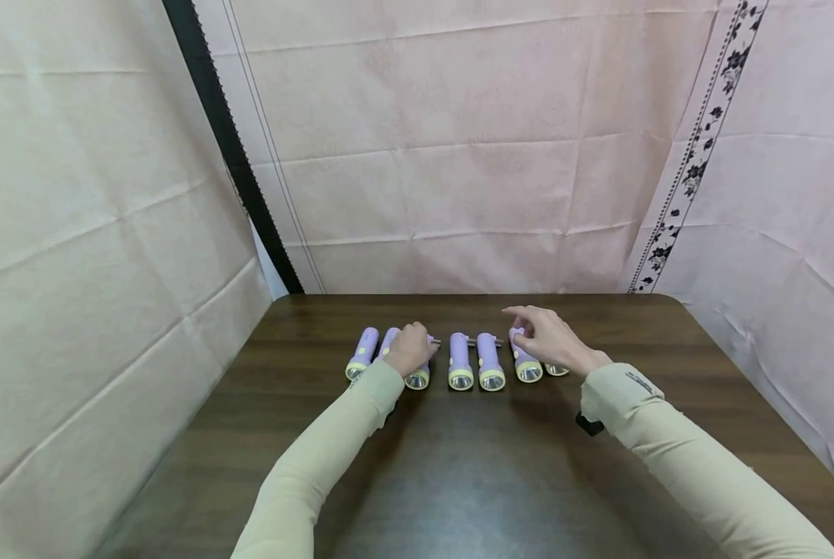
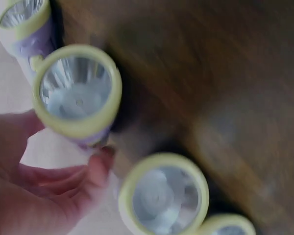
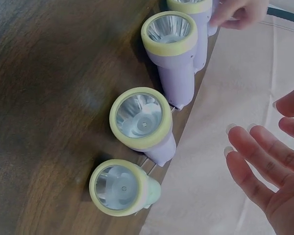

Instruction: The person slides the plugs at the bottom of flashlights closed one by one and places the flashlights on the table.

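Pale sleeves (image 1: 724,473) sit nearest my head cam, one from near L, one from near R. Beyond them, light creased cloth (image 1: 473,109) hangs across the far side plus L and R, w/ a black stripe (image 1: 235,147) far L and a floral band (image 1: 707,124) far R. Next in size: dark wood-grain surface (image 1: 417,481).

L hand (image 1: 410,347) is low on the row, fingers (image 2: 98,166) curled round the body of a purple flashlight (image 1: 417,378), third from L, lens facing near; L wrist feed's blurry, so can't tell grip firmness. R hand (image 1: 550,338) hovers over the R end, fingers (image 3: 255,154) loosely parted w/ a wide gap, holding nothing.

I count seven flashlights (image 1: 460,361) along the far part of the surface: two L of the gripped one, four R of it, last two partly behind R hand. Yellowish rims, silvery reflectors; rightmost flashlight (image 3: 117,188) shows pale green body on R wrist cam.

Smaller: black item (image 1: 589,424) at R cuff, thin metal bits (image 1: 472,342) btwn some flashlights' far ends.
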Available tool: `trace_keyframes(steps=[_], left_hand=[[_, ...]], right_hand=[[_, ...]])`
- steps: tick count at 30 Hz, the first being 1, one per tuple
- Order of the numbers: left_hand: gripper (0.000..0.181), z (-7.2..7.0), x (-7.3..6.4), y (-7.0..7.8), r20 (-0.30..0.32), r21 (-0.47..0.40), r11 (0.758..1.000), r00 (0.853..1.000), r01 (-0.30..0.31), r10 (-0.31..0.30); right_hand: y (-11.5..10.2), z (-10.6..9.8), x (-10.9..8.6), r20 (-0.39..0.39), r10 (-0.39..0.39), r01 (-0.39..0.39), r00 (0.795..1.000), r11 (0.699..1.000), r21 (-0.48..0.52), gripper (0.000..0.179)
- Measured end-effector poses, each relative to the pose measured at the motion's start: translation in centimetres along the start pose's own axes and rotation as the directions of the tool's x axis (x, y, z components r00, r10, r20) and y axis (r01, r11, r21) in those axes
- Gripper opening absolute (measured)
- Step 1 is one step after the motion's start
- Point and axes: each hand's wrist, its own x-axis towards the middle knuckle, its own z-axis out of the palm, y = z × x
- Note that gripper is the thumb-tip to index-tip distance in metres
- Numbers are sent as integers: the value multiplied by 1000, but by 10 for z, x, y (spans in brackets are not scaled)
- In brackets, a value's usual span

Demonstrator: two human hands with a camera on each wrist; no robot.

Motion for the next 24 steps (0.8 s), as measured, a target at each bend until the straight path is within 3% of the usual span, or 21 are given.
trace_keyframes(steps=[5,12,18,24], left_hand=[[65,5,-3,1,76,-71,993,993,95,-90],[57,7,-3,-3,79,-140,984,992,110,-100],[44,-11,-5,2,78,-203,974,993,105,-91],[38,-32,-6,15,1,-258,965,999,52,-54]], right_hand=[[1,0,-1,-15,-9,9,1000,1000,-1,47],[5,3,-2,-21,2,-2,1000,1000,15,46],[2,6,2,-38,-14,15,999,999,40,47],[-5,3,7,-52,-31,34,998,998,52,52]])
